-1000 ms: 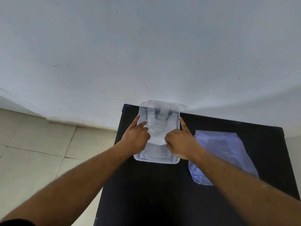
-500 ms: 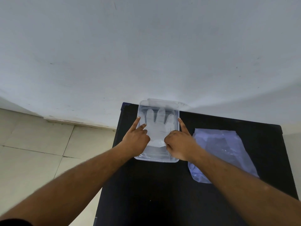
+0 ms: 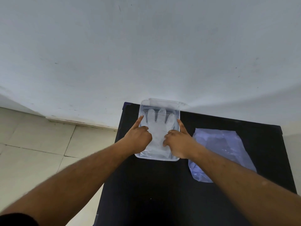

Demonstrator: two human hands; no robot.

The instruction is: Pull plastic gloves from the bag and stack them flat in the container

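Observation:
A clear plastic container (image 3: 157, 159) sits at the far left of a black table. A translucent plastic glove (image 3: 158, 121) lies flat inside it, fingers pointing away from me. My left hand (image 3: 138, 138) rests on the glove's left side, index finger stretched along the container's left wall. My right hand (image 3: 178, 142) presses the glove's right side, index finger along the right wall. The other fingers are curled; neither hand grips anything. The pale blue plastic bag (image 3: 219, 147) lies flat to the right of the container, partly under my right forearm.
The black table (image 3: 162, 193) stands against a white wall (image 3: 146, 46). Its left edge drops to a tiled floor (image 3: 40, 152). The container's far end touches the wall.
The glove's fingers, folded back a second ago, now lie spread flat in the container. Both index fingers have slid farther along the container's sides.

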